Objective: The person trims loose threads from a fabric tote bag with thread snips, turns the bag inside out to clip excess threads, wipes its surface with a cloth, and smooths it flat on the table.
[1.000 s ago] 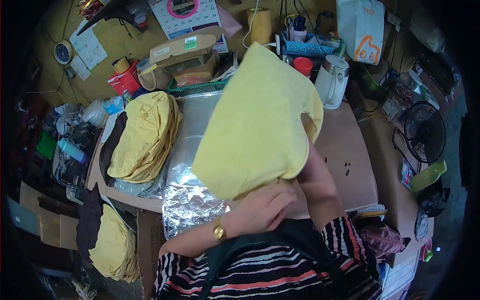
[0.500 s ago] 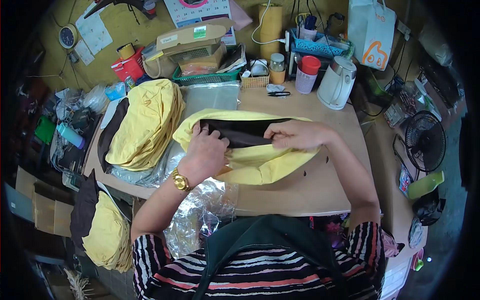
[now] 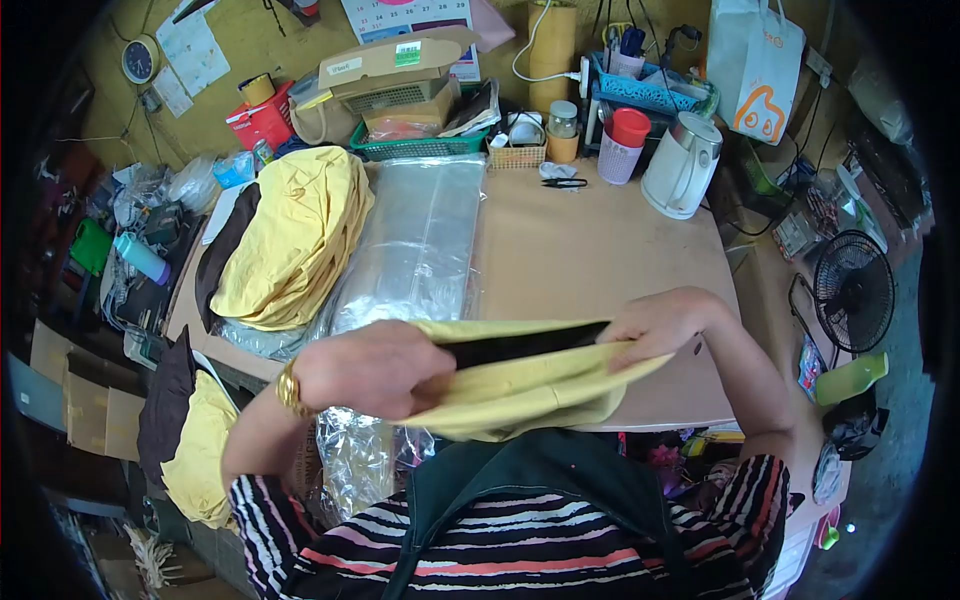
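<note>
A yellow fabric piece with a dark lining (image 3: 530, 385) is stretched between my two hands, just above the table's front edge, its opening facing up. My left hand (image 3: 375, 370), with a gold watch at the wrist, grips its left end and is slightly blurred. At the right end, my right hand (image 3: 662, 322) pinches the rim between thumb and fingers. To the left lies a stack of yellow and dark fabric pieces (image 3: 295, 240). Clear plastic sheets (image 3: 420, 230) lie beside that stack.
A white kettle (image 3: 685, 165), a cup with a red lid (image 3: 622, 145), small black scissors (image 3: 564, 183) and a green basket (image 3: 420, 147) stand along the back. Another fabric stack (image 3: 200, 450) hangs lower left. A black fan (image 3: 853, 290) is at right.
The fabric was first held up tall, then lowered and turned with its opening up. Since then both hands have moved it nearer my body and spread farther apart, pulling the opening narrower.
</note>
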The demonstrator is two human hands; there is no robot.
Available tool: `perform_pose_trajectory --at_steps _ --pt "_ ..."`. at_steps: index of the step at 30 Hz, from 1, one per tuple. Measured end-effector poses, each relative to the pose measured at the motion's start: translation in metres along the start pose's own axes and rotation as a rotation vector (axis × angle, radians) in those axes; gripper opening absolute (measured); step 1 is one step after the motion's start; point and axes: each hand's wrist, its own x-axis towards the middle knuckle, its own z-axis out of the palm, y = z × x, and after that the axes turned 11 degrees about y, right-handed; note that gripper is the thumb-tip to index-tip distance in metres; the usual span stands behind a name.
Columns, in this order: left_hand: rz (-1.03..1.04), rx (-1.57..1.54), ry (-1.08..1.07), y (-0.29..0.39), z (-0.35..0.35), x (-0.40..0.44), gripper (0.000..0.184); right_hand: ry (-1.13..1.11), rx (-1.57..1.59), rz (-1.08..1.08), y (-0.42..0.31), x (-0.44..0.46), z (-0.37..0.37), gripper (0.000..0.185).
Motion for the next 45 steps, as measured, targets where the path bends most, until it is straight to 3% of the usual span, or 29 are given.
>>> perform_pose_trajectory --at_steps 1,2,3,4,5,7,9,11,12,14,15,17,18,19,20,21,22,24,25,26,28,29,30,34,37,38,40,44,45 --pt "0.156 -0.102 -0.190 0.000 -0.004 0.002 0.024 -0.218 0.022 0.142 -0.010 -0.008 -0.009 0.029" --pt "0.072 0.019 -0.371 0.009 -0.010 0.004 0.039 -0.220 0.023 0.139 -0.016 -0.016 -0.010 0.029" --pt "0.072 0.019 -0.373 0.014 -0.012 0.000 0.039 0.212 -0.055 0.045 -0.021 -0.026 -0.008 0.025" --pt "0.107 0.227 0.120 0.018 -0.012 -0.005 0.051 0.645 -0.135 -0.049 -0.025 -0.033 -0.007 0.022" --pt "0.138 0.429 0.620 0.022 -0.014 -0.006 0.064 0.647 -0.138 -0.047 -0.030 -0.031 -0.009 0.022" --pt "-0.207 0.549 0.461 0.027 -0.028 -0.003 0.084 1.079 -1.019 0.169 -0.041 -0.022 -0.008 0.013" --pt "-0.261 0.379 -0.036 0.007 -0.003 0.010 0.095 0.909 -0.780 0.049 -0.008 -0.005 0.027 0.007" --pt "-0.137 0.449 0.038 -0.004 0.043 0.010 0.102 0.227 -0.291 -0.021 0.012 0.008 0.039 0.005" --pt "-0.168 0.462 0.014 0.003 0.044 0.013 0.105 0.235 -0.294 -0.021 0.006 0.008 0.041 0.005" --pt "-0.185 0.477 0.122 0.019 0.033 0.024 0.106 0.783 -0.592 -0.304 -0.014 0.012 0.048 0.005" --pt "-0.199 0.484 0.215 0.026 0.032 0.027 0.107 0.779 -0.581 -0.298 -0.021 0.022 0.051 0.005" --pt "-0.155 0.684 0.532 0.023 0.051 0.044 0.112 0.641 -0.037 -0.322 -0.033 0.044 0.054 0.010" --pt "-0.120 0.710 0.569 0.030 0.045 0.046 0.110 0.641 -0.035 -0.317 -0.027 0.055 0.052 0.010" --pt "-0.085 0.741 0.608 0.037 0.032 0.045 0.108 0.349 0.111 -0.094 -0.012 0.072 0.049 0.016" --pt "-0.155 0.645 0.530 0.039 0.021 0.038 0.090 0.201 0.028 0.124 0.006 0.085 0.059 0.021" --pt "-0.154 0.646 0.525 0.026 0.020 0.033 0.090 0.030 -0.086 0.324 0.025 0.099 0.069 0.027" --pt "-0.209 0.633 0.309 0.003 0.021 0.028 0.078 0.003 -0.428 0.517 0.040 0.103 0.083 0.032" --pt "-0.265 0.615 0.098 -0.025 0.041 0.025 0.068 0.200 -0.682 0.455 0.048 0.093 0.088 0.039" --pt "-0.242 0.577 0.290 -0.029 0.055 0.023 0.063 0.399 -0.924 0.383 0.049 0.088 0.091 0.046" --pt "-0.231 0.558 0.383 -0.034 0.064 0.022 0.062 0.400 -0.919 0.383 0.048 0.084 0.094 0.046" --pt "-0.385 0.319 0.375 -0.024 0.062 0.024 0.059 0.850 -0.540 0.380 0.037 0.070 0.094 0.053" --pt "-0.546 0.098 0.269 -0.018 0.060 0.024 0.058 0.840 -0.536 0.377 0.037 0.066 0.094 0.053" --pt "-0.426 0.224 0.436 -0.025 0.075 0.018 0.049 0.747 -0.343 0.383 0.039 0.061 0.092 0.051" --pt "-0.372 0.298 0.438 -0.046 0.093 0.018 0.034 0.579 0.125 0.303 0.060 0.054 0.086 0.048" --pt "-0.228 -0.003 0.731 -0.045 0.064 0.015 0.022 0.419 0.201 0.303 0.072 0.043 0.067 0.047" --pt "-0.047 -0.078 0.766 -0.044 0.052 0.014 0.018 0.419 0.201 0.304 0.069 0.044 0.071 0.047" --pt "0.136 -0.158 0.795 -0.033 0.042 0.013 0.018 0.981 -0.637 0.215 0.055 0.052 0.084 0.047" --pt "0.209 -0.174 0.867 0.000 0.046 0.041 0.015 0.917 -0.813 0.304 0.032 0.107 0.088 0.045" --pt "0.268 -0.230 0.896 0.004 0.048 0.047 0.015 0.874 -0.434 0.233 0.024 0.115 0.089 0.043"
